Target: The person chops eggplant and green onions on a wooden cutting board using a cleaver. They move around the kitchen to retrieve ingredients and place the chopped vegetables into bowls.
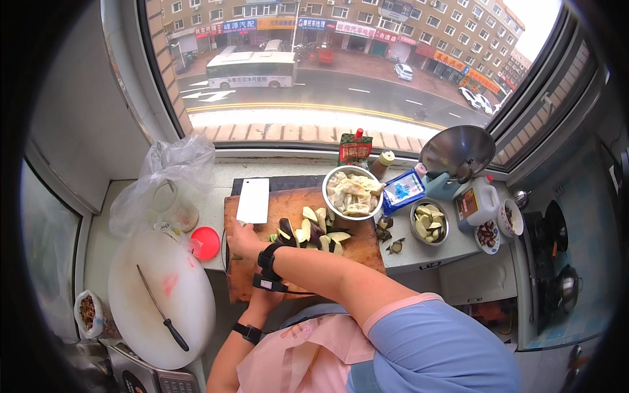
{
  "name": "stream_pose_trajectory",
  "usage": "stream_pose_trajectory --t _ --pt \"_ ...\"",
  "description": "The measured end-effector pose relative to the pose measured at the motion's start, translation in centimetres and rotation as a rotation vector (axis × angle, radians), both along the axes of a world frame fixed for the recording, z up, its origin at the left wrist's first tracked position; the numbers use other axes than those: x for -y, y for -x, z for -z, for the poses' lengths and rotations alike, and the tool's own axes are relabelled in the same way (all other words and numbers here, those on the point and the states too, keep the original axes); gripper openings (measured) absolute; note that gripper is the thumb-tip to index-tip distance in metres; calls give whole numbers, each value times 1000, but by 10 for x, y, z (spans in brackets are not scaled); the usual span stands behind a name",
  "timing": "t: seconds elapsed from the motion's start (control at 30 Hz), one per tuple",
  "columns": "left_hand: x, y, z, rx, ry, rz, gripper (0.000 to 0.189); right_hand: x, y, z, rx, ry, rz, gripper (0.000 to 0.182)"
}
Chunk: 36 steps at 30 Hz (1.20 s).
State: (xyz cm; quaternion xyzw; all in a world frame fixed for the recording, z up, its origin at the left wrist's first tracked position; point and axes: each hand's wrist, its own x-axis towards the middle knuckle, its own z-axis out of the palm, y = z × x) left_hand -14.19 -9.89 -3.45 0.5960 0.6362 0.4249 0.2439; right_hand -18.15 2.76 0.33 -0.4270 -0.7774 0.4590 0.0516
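My right hand (244, 240) reaches across to the left edge of the wooden cutting board (356, 253). Its fingers close around the handle of a cleaver (253, 201), whose pale blade lies flat, pointing away from me. My left hand (267, 296) is at the board's near edge, below my right wrist; the right arm and wrist strap hide its fingers, so its grip is unclear. Cut eggplant chunks (305, 231) with dark purple skin lie in a loose pile right of the cleaver. A steel bowl of dumplings (355, 190) rests on the board's far right corner.
A steel bowl of eggplant pieces (430, 223), trimmed eggplant tops (395, 245) and a plastic jug (475, 202) line the right counter. Leftward, a knife (162, 307) lies on a round white board (132, 275), near a red lid (205, 242) and glass jar (177, 206). Ahead is a window.
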Motion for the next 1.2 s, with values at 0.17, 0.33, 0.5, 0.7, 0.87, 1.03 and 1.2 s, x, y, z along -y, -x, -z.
stream_pose_trajectory --t 0.17,0.33,0.5,0.7,0.87,1.03,1.2 --pt "6 3 -5 -56 -32 1 48 10 5 -15 7 223 17 58" --pt "-2 9 -23 -250 -20 82 69 2 -40 -73 6 316 -213 48" --pt "-13 21 -32 -152 148 67 96 -27 -132 -80 -299 468 -229 46" --pt "-24 7 -42 -270 213 -10 101 -36 -285 -93 -328 530 149 42" --pt "-30 8 -47 -273 245 -34 103 -13 -349 -55 -214 357 400 45" --pt "-41 6 -48 -279 281 -16 106 -16 -330 -41 -12 -387 139 57" --pt "-40 5 -48 -284 292 -64 106 -36 -333 -51 92 -473 137 54"
